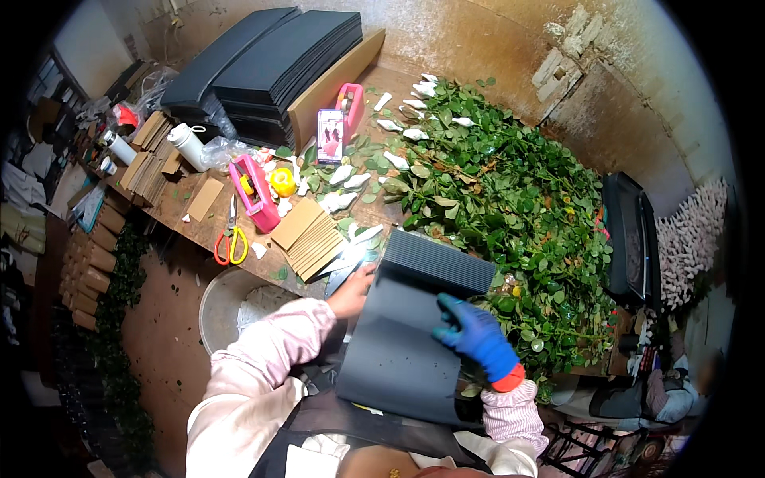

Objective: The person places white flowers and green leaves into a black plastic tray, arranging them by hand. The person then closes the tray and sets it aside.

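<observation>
A black sheet (402, 334), smooth on its near part with a ribbed band across its far end, bends over the table's near edge toward my lap. My bare left hand (351, 296) is closed at the sheet's left edge; its fingertips are partly hidden there. On the right, my right hand (480, 338), in a blue glove with a red cuff, rests over the sheet's right side with thumb and fingers apart. Just beyond my left hand lie small brown cardboard pieces (309, 239). Leafy green stems (510, 199), several with white-wrapped heads (414, 134), are heaped beyond the sheet.
Scissors (231, 243) with red and yellow handles lie near pink tape dispensers (253, 195) and a phone (330, 137). Stacked black sheets (279, 68) stand at the back left, a white bottle (187, 145) nearby. A bucket (219, 311) sits below the table. Another person (677, 394) is at far right.
</observation>
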Tool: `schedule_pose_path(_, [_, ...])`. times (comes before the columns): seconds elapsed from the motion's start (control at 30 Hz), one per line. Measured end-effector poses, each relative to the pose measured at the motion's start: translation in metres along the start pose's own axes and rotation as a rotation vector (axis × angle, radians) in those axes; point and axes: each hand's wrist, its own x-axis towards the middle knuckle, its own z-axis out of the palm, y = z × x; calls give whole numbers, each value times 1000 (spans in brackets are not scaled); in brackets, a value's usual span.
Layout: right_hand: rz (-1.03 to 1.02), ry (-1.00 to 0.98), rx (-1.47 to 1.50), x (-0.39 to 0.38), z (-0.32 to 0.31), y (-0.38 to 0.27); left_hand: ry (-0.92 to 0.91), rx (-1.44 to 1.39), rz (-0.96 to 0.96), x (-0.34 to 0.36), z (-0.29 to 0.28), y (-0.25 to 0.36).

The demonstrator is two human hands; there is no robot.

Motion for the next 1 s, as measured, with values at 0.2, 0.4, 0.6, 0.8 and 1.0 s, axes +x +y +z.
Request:
schedule_pose_path(0.2, [6,-262,-498,3,63,20,-177,612,169,16,-70,121])
schedule_pose_path(0.4, [-208,-70,-282,2,60,18,-175,614,688,25,0,76])
schedule_pose_path(0.6, [-328,-399,322,-5,-3,-26,-260,624,620,27,3,71])
schedule_pose_path(0.8, [-129,-296,-375,9,66,-70,-283,655,603,23,-1,78])
schedule_pose_path(1.0, [-438,-140,203,80,17,-139,150,1128,889,41,43,15])
